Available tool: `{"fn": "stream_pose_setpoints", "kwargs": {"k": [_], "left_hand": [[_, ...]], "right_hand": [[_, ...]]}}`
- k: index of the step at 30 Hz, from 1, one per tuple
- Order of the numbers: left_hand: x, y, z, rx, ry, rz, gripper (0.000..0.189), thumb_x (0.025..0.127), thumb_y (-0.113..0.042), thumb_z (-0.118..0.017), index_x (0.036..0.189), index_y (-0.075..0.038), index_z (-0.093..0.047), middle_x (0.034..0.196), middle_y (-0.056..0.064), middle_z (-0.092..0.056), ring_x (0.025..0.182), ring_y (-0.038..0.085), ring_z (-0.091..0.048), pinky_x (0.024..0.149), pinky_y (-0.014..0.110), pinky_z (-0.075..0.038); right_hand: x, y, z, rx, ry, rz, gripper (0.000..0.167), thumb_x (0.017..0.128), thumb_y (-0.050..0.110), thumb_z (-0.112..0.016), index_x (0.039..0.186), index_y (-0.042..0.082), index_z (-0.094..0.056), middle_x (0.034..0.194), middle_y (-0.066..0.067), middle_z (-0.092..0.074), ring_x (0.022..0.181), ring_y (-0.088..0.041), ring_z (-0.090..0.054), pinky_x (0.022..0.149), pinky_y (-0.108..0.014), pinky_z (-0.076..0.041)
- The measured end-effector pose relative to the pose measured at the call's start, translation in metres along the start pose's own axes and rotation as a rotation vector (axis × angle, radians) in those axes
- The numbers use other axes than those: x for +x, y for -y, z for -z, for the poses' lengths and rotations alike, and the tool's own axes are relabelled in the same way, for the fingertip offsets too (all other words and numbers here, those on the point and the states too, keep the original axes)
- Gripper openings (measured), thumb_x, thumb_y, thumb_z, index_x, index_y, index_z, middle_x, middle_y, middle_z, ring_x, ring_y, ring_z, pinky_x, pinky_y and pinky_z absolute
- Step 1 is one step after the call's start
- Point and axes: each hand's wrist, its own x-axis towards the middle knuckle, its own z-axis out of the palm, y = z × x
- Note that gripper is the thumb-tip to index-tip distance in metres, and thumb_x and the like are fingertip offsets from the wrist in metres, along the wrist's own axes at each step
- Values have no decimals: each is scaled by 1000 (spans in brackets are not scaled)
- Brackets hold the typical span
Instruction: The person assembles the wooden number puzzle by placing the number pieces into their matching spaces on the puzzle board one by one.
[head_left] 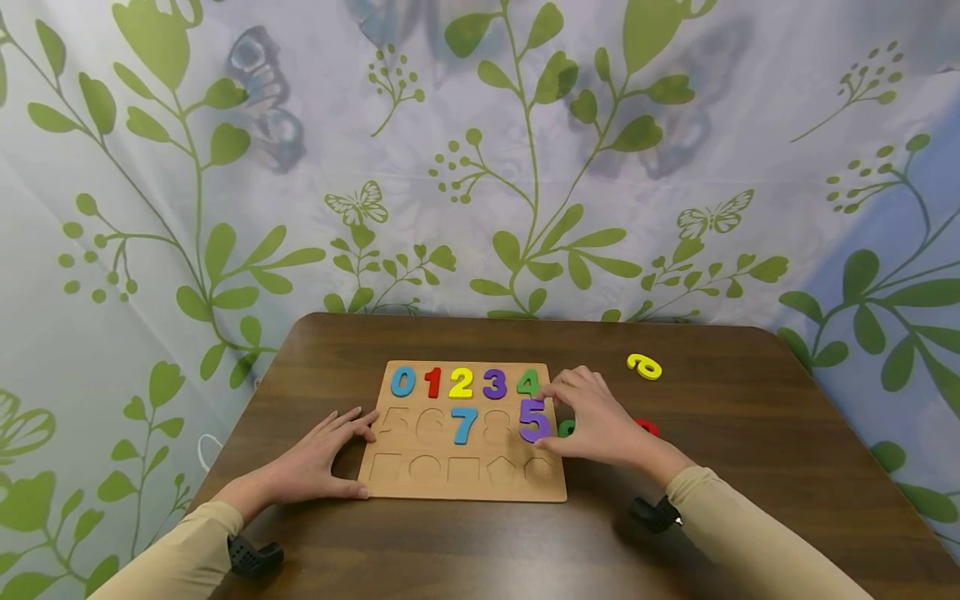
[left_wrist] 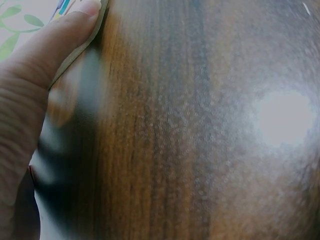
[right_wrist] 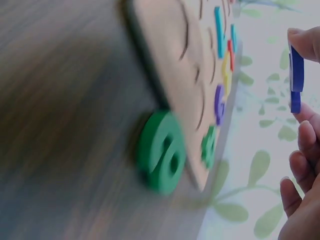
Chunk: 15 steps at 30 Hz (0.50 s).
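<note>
My right hand (head_left: 600, 421) pinches a purple number 5 (head_left: 534, 421) between thumb and fingers, raised over the right side of a wooden number board (head_left: 480, 490). In the right wrist view the 5 (right_wrist: 297, 75) shows edge-on, well above the table. My left hand (head_left: 318, 467) lies at the board's left edge, fingers spread, thumb (left_wrist: 75, 30) at the lower left corner. Seated in the top row are a blue 0 (head_left: 402, 382), red 1 (head_left: 432, 383), yellow 2 (head_left: 461, 383), purple 3 (head_left: 495, 384) and green 4 (head_left: 528, 382). A blue 7 (head_left: 464, 425) sits in the middle row.
A green number piece (right_wrist: 161, 152) lies beside the board's right edge, partly hidden by my right hand in the head view. Behind the right wrist a red piece (head_left: 647, 427) shows in part. Farther back lies a yellow 6- or 9-shaped piece (head_left: 644, 367) on the brown table (head_left: 720, 400).
</note>
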Motion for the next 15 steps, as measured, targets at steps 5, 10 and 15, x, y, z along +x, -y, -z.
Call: {"fn": "stream_pose_setpoints", "kwargs": {"k": [5, 10, 15], "left_hand": [[-1, 0, 1, -10, -9, -19, 66, 78, -65, -80, 124, -25, -55, 164, 5, -36, 152, 41, -23, 119, 66, -10], [0, 1, 1, -8, -2, -6, 67, 77, -65, -80, 125, -26, -55, 165, 2, -33, 153, 38, -21, 120, 64, -9], [-1, 2, 0, -4, 9, 14, 68, 76, -66, -81, 126, -29, -54, 166, -1, -32, 154, 34, -20, 122, 61, -8]], "right_hand": [[24, 19, -13, 13, 34, 29, 55, 72, 52, -88, 114, 21, -70, 95, 4, -56, 98, -13, -41, 88, -41, -33], [43, 34, -27, 11, 57, 60, 55, 72, 52, -87, 113, 22, -69, 99, 2, -60, 103, -14, -44, 95, -44, -35], [58, 45, -41, 23, 86, 75, 53, 73, 53, -87, 112, 24, -67, 101, 1, -60, 102, -14, -44, 94, -43, -37]]}}
